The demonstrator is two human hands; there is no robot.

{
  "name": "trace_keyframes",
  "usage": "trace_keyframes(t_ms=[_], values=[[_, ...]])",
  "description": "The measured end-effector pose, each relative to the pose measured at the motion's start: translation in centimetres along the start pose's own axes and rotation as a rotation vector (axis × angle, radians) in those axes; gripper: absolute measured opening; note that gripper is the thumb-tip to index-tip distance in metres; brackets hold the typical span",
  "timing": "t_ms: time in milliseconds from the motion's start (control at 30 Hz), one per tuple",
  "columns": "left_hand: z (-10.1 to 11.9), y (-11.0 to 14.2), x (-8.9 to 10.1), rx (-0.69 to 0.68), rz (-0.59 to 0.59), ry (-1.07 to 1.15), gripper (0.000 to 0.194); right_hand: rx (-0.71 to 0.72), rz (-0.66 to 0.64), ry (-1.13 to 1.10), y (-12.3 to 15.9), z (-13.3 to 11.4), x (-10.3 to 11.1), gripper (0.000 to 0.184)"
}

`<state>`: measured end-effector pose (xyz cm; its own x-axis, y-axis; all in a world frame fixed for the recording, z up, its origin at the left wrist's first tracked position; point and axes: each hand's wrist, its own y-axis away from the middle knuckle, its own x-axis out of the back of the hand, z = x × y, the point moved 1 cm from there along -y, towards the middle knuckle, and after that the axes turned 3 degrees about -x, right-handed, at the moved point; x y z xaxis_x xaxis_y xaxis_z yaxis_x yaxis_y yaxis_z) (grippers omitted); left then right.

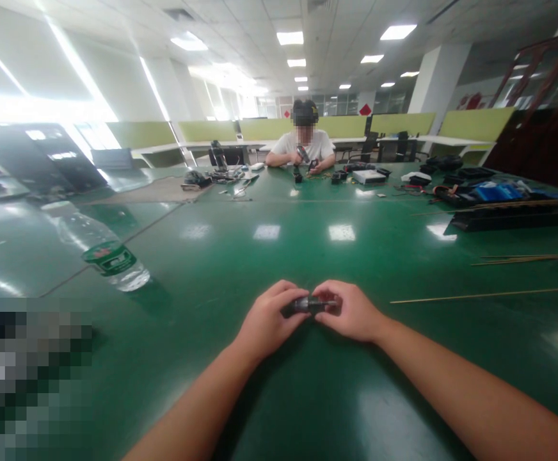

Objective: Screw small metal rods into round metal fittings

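Low over the green table, a small dark cylindrical part (302,304) with a shiny metal collar lies level between my two hands. Its exact kind is too small to tell. The thumb and fingers of my left hand (265,318) are closed around its thicker left end. Around the narrower right end, where a thin metal shaft shows, my right hand (349,312) curls with thumb and fingertips. My palms hide part of both ends.
A tilted-looking water bottle (111,259) is to the left on the table (240,250). Thin rods (485,294) and a black tray (509,218) lie at right. Opposite, a person in a white shirt (324,144) handles a dark tool, with electronics nearby.
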<state>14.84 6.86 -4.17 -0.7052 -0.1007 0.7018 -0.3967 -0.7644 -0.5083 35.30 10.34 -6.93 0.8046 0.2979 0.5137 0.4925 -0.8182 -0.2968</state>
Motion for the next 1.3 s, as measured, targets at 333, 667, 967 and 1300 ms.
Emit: trace_keyframes(t_ms=[333,667,967,1300], values=[[0.1,0.1,0.1,-0.001,0.012,0.008,0.026,0.04,0.021,0.023,0.1,-1.0,0.7,0.024],[0.0,0.1,-0.1,-0.012,-0.009,0.017,0.027,0.082,0.048,0.044,0.1,-1.2,0.7,0.02],[0.0,0.1,-0.1,-0.014,-0.015,0.018,0.026,0.06,0.037,0.044,0.1,-1.4,0.7,0.017],[0.0,0.1,-0.3,-0.01,-0.025,0.024,0.028,0.086,0.043,0.038,0.1,-1.2,0.6,0.017]])
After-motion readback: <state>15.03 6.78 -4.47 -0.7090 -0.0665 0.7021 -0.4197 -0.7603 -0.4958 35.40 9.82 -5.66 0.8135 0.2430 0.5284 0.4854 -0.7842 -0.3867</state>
